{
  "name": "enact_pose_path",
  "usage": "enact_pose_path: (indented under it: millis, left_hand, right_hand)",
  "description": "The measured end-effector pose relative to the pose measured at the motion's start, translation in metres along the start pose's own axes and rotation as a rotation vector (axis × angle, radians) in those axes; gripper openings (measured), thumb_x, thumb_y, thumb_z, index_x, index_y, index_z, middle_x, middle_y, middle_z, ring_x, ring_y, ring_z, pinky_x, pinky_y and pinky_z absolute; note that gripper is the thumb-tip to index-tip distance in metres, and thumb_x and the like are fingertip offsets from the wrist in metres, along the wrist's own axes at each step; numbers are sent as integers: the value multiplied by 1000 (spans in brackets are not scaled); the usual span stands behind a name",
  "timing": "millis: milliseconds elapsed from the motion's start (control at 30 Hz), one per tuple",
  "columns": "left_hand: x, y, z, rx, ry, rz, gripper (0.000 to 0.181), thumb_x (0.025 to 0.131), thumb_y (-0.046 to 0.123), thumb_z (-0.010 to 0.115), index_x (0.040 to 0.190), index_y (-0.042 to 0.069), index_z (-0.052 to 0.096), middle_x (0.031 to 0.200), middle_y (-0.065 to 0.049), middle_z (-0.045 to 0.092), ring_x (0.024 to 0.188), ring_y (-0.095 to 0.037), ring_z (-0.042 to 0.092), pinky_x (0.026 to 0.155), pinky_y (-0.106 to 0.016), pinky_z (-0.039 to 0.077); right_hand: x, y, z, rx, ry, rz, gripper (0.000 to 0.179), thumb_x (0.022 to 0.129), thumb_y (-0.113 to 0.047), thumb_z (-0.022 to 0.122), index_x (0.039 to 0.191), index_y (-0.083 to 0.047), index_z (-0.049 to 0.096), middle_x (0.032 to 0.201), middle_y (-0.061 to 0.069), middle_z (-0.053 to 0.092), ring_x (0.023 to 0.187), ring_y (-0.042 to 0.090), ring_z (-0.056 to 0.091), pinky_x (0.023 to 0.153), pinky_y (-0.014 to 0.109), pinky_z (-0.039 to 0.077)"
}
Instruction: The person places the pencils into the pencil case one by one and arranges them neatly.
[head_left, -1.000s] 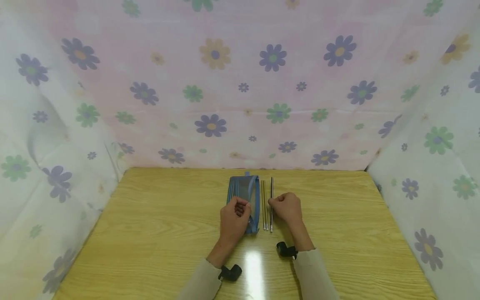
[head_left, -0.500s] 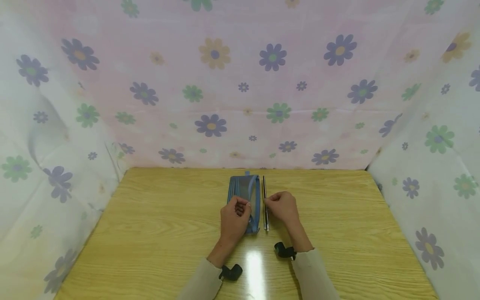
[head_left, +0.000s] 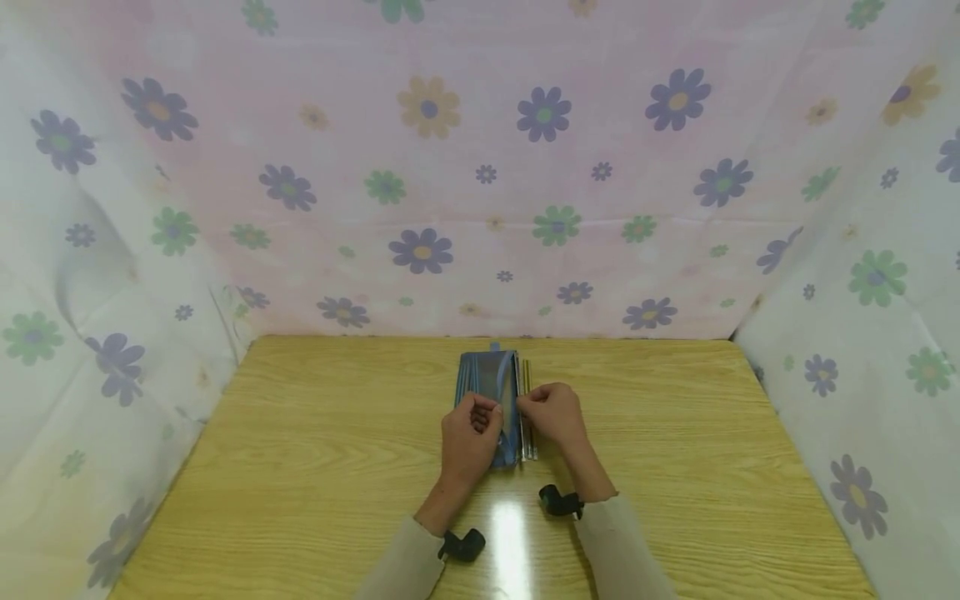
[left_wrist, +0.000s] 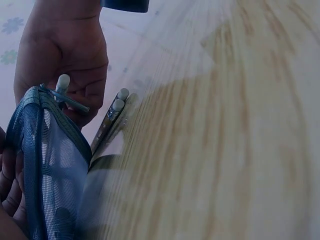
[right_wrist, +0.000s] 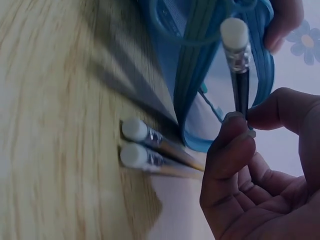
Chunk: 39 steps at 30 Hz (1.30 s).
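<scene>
A blue mesh zip pouch (head_left: 491,367) lies on the table, with several blue pencils (head_left: 467,375) visible through its left side. My left hand (head_left: 468,437) pinches the upper edge of the pouch, whose zipped mouth (right_wrist: 192,75) gapes to the right. Between thumb and fingertips, my right hand (head_left: 558,417) pinches a dark pencil (right_wrist: 241,90) with a white eraser, held right at that mouth. Two gold pencils (head_left: 529,450) lie side by side on the table just right of the pouch; their white erasers (right_wrist: 134,155) face the near side.
The wood-grain table (head_left: 337,433) extends to both sides of the pouch. Flowered cloth (head_left: 480,192) hangs behind it and at left and right. A wrist camera (head_left: 461,546) is strapped to each wrist.
My right hand has carried the dark pencil leftward, over the two gold pencils, to the pouch's mouth. The left hand has stayed in place on the pouch.
</scene>
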<state>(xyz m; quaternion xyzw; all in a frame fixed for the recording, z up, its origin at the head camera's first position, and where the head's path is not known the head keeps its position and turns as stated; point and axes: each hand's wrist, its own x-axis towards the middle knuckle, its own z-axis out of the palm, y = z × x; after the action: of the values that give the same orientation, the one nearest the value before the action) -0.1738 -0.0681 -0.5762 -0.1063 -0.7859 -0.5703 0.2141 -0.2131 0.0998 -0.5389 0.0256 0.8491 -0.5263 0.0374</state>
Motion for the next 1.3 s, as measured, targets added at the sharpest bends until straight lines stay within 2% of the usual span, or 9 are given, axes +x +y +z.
enact_pose_path:
  millis: [333, 600, 800, 1133, 1300]
  left_hand:
    - [1, 1, 0, -2, 4, -10, 4, 100, 11, 72, 97, 9, 69, 80, 1, 68, 66, -8, 64, 59, -26, 57]
    - [0, 0, 1, -1, 8, 9, 4, 100, 11, 72, 98, 8, 70, 80, 0, 69, 66, -8, 64, 58, -25, 56]
    - [1, 0, 1, -1, 2, 4, 6, 100, 9, 72, 97, 12, 69, 80, 1, 68, 66, -8, 64, 58, -26, 56]
    - [1, 0, 1, -5, -12, -3, 8, 101, 14, 71, 97, 8, 70, 80, 2, 68, 67, -8, 64, 59, -26, 57]
    - [1, 0, 2, -6, -10, 1, 7, 101, 13, 70, 96, 8, 69, 80, 1, 69, 67, -8, 65, 58, -26, 57]
  right_hand:
    - [2, -8, 8, 18, 35, 27, 15, 88, -15, 73, 83, -2, 80, 68, 4, 71, 58, 15, 63, 52, 28, 49]
    - [3, -9, 9, -6, 56, 21, 16, 87, -16, 74, 85, -2, 80, 70, 5, 71, 58, 16, 61, 52, 28, 49]
    - [3, -11, 10, -6, 58, 34, 18, 87, -18, 75, 89, -1, 81, 71, 5, 73, 59, 16, 63, 53, 28, 51]
    - [4, -13, 9, 87, 38, 56, 18, 89, -16, 74, 90, 2, 80, 73, 9, 74, 62, 18, 69, 55, 31, 57]
    - [3, -13, 11, 94, 24, 48, 19, 89, -14, 74, 89, 4, 79, 74, 10, 74, 62, 19, 72, 56, 32, 60]
